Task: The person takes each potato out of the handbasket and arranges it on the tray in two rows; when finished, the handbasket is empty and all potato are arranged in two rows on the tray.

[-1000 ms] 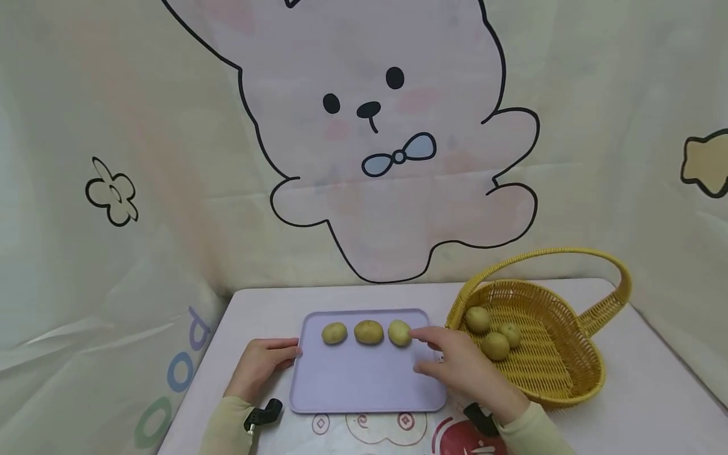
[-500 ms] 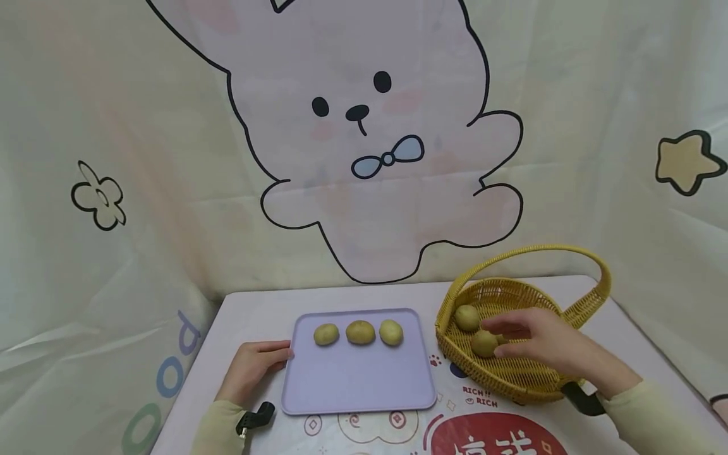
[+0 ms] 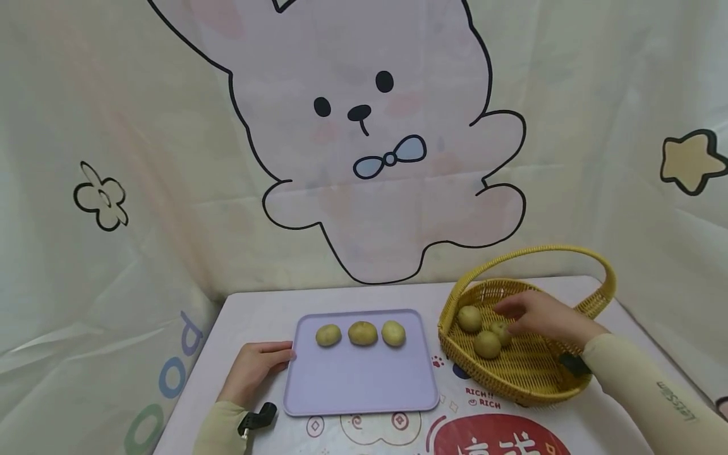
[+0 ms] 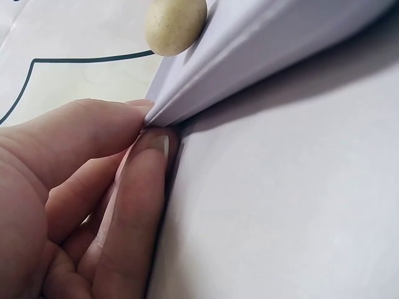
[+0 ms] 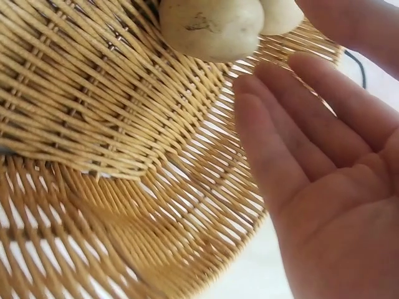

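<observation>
At the left edge of a pale purple tray (image 3: 361,382), my left hand (image 3: 256,366) pinches the rim; the left wrist view shows thumb and fingers (image 4: 140,187) on either side of it. Three potatoes lie in a row along the tray's far half: left (image 3: 328,335), middle (image 3: 363,333) and right (image 3: 394,333). My right hand (image 3: 543,318) is over the yellow wicker basket (image 3: 514,385), fingers extended and holding nothing. Three more potatoes sit in the basket's left part: back (image 3: 469,319), front (image 3: 487,345) and one (image 3: 500,332) close by the fingertips.
The basket's tall handle (image 3: 537,251) arches over its back, behind my right hand. A white table (image 3: 261,309) carries tray and basket, with a red print (image 3: 495,436) at the front. Behind hangs a cloth backdrop (image 3: 227,253) with a cartoon animal.
My right hand has gone from the tray's right potato across to the basket, then shifted toward the basket's back, uncovering the third potato there. My left hand keeps its grip on the tray rim.
</observation>
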Tool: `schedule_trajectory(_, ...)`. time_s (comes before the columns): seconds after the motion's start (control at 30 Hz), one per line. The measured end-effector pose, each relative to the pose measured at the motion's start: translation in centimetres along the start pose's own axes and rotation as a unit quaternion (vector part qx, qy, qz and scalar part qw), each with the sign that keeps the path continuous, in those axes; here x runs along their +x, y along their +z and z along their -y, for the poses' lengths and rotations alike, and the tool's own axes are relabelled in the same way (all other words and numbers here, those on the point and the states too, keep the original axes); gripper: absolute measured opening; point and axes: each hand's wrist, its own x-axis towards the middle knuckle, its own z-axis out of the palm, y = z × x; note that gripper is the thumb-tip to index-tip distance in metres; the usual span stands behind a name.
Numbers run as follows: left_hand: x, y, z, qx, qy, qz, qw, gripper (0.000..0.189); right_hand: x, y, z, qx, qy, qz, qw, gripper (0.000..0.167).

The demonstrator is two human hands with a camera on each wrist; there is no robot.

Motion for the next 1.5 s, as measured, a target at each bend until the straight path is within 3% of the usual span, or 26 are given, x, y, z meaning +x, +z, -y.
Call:
schedule_trajectory(0.27,-0.1,0.0,-0.1,-0.010,0.000,-0.001,1.0000,0.037,1.6,0.1,-0.3,-0.028,0.001,0.031,0.9991,0.052)
schedule_trajectory(0.8,-0.1,0.0,-0.2,-0.007,0.003,-0.009,0.9999,0.038,2.3,0.8,-0.8,-0.032,0.012,0.039,0.9987,0.048)
schedule_trajectory(0.93,-0.1,0.0,-0.3,-0.003,-0.004,-0.009,1.0000,0.038,2.2,0.6,-0.9,-0.050,-0.001,0.031,0.9983,0.046)
schedule_trajectory(1.2,-0.1,0.1,-0.2,0.003,0.001,-0.006,1.0000,0.038,0.0,-0.7,-1.1,-0.044,-0.004,-0.020,0.9988,0.045)
schedule_trajectory(1.5,-0.4,0.1,-0.5,-0.015,-0.002,-0.002,0.9999,0.038,-3.4,-0.5,1.0,0.021,0.015,-0.050,0.9984,0.055)
